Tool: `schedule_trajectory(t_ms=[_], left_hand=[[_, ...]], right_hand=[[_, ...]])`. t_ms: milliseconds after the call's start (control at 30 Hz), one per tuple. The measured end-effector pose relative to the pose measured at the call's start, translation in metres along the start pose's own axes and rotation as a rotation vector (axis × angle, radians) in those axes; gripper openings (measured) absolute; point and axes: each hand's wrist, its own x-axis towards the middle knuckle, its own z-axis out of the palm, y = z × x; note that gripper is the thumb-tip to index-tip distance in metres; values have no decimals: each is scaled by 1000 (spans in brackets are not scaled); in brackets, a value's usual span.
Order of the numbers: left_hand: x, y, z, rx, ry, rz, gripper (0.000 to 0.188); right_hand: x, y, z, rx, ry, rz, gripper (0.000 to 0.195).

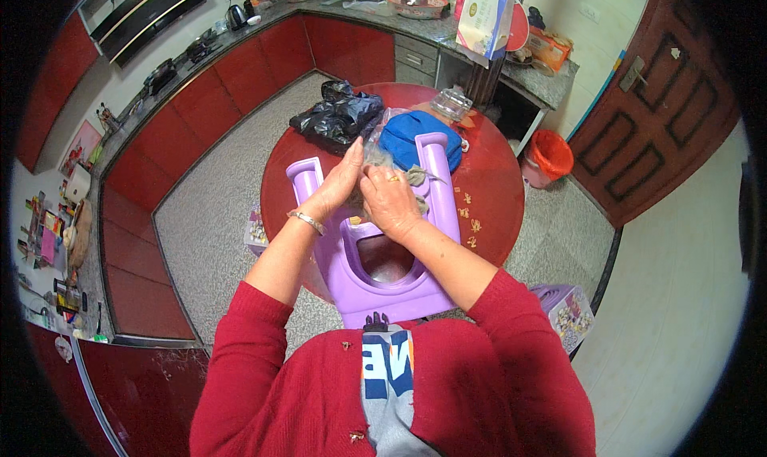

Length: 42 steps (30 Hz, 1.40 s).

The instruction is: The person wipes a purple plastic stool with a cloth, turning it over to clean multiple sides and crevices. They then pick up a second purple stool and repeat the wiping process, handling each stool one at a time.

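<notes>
A purple plastic frame, with a large opening and two upright posts, stands before me against the red round table. Both my hands meet over its middle. My left hand is held edge-on with its fingers straight and together. My right hand, with a ring on one finger, bends over greyish, crumpled material between the hands. More of this greyish stuff shows to the right, by the right post. What lies under my palms is hidden. Whether my left hand grips anything is unclear.
Behind the frame on the table lie a black plastic bag, a blue cloth item and a clear container. A red-lined bin stands right of the table. Purple patterned stools stand at the lower right and left.
</notes>
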Motion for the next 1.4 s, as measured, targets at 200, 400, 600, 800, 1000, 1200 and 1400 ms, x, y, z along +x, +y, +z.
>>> schedule_trajectory(t_ms=[200,400,600,800,1000,1200,1400], left_hand=[[-14,13,4,122,-33,67,60],[-24,15,-20,506,277,285,40],[-13,-48,-51,659,579,136,27],[-5,-52,-50,704,596,166,26],[-9,-61,-51,655,664,334,21],[-8,-54,-40,602,651,374,18],[-2,-48,-31,682,646,298,20]], right_hand=[[-18,35,-8,1,-36,238,20],[-31,54,-10,40,-93,185,28],[-26,41,-4,76,-63,86,35],[12,-23,31,275,-26,-162,18],[12,-26,32,99,-122,-109,11],[-29,63,-21,-98,-72,166,17],[-7,-2,21,87,7,-49,8]])
